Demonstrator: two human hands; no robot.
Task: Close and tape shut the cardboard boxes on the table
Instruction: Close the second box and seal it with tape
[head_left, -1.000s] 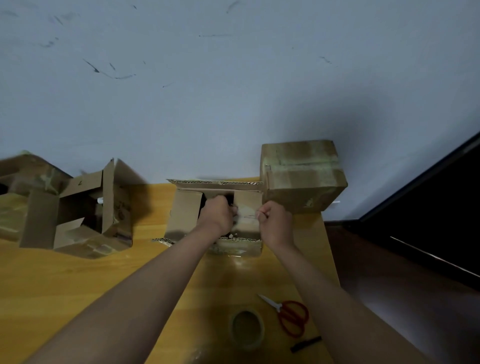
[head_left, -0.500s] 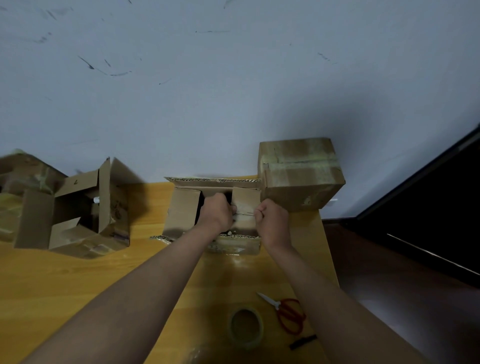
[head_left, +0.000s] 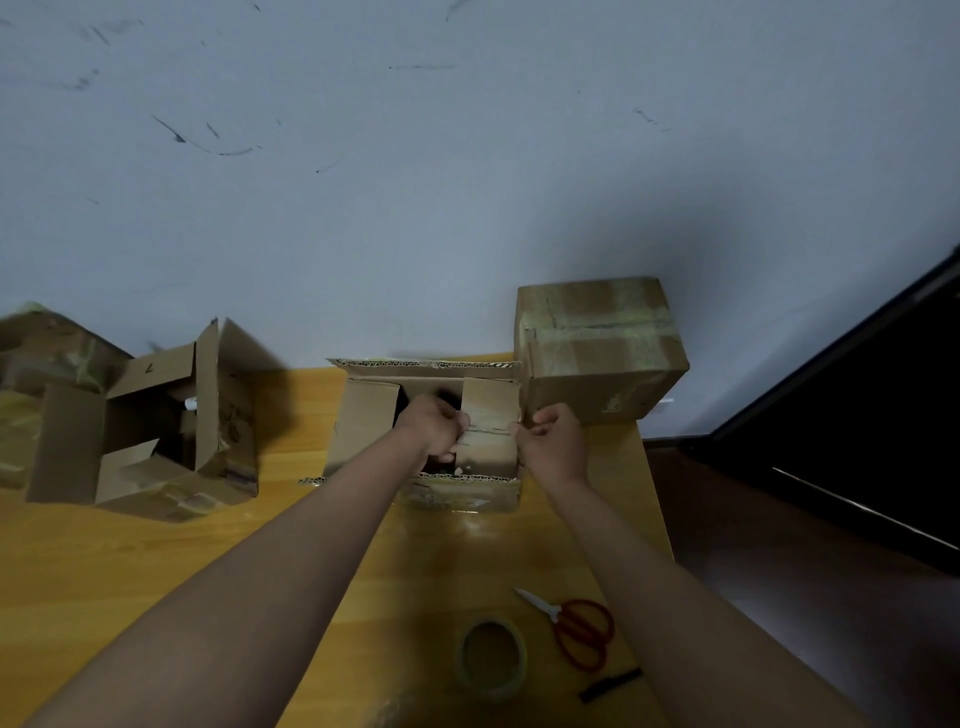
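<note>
An open cardboard box (head_left: 363, 431) stands in the middle of the wooden table (head_left: 130, 561), its long flaps spread outward. My left hand (head_left: 434, 423) grips the left edge of its right inner flap (head_left: 491, 415), fingers curled round it. My right hand (head_left: 553, 441) pinches the same flap at its right edge, beside the box wall. To the right, touching this box, stands a closed box (head_left: 597, 358) with tape across its top. Another open box (head_left: 156, 415) stands at the left with its flaps up.
A roll of clear tape (head_left: 491, 657) lies near the table's front, with red-handled scissors (head_left: 576, 629) and a small black strip (head_left: 610, 685) to its right. A further taped box (head_left: 36, 353) sits at the far left. The table's right edge runs just past the scissors.
My right hand has slid right along the flap to its outer edge, so my hands are a little farther apart. My left hand keeps its grip.
</note>
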